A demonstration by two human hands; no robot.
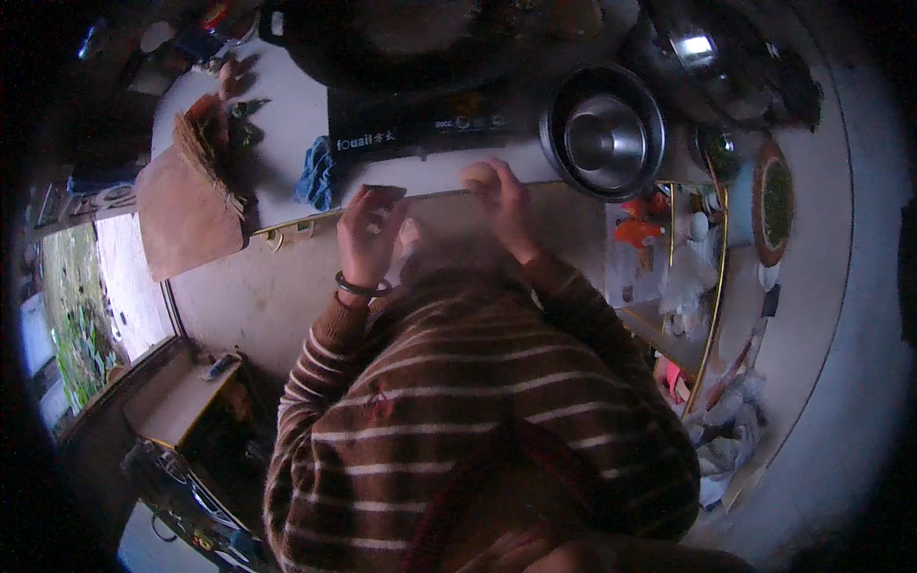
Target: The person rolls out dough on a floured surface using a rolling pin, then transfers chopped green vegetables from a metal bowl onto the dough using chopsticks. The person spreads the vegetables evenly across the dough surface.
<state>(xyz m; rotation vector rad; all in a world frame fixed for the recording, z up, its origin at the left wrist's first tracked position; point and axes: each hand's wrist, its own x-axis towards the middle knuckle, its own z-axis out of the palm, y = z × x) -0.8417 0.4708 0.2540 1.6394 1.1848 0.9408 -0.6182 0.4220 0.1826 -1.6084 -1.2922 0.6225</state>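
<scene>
My right hand (507, 208) is at the front edge of the white countertop (444, 166), its fingers around a rounded light-brown egg (478, 174). My left hand (369, 233), with a dark bangle (362, 286) on its wrist, is raised at the same edge with curled fingers. A dark patch shows at its fingertips; whether it is a held thing or shadow is unclear. Just behind the left hand lies a crumpled blue cloth (315, 175). Right of the egg stands a steel bowl (605, 136), its inside showing nested round rims.
A black induction cooker (423, 132) carries a large dark wok (408, 32). Left on the counter are a straw hand brush (204, 157) and a wooden board (188, 208) jutting past the edge. A shelf (684, 336) with bags stands right, below a round basket of greens (775, 204).
</scene>
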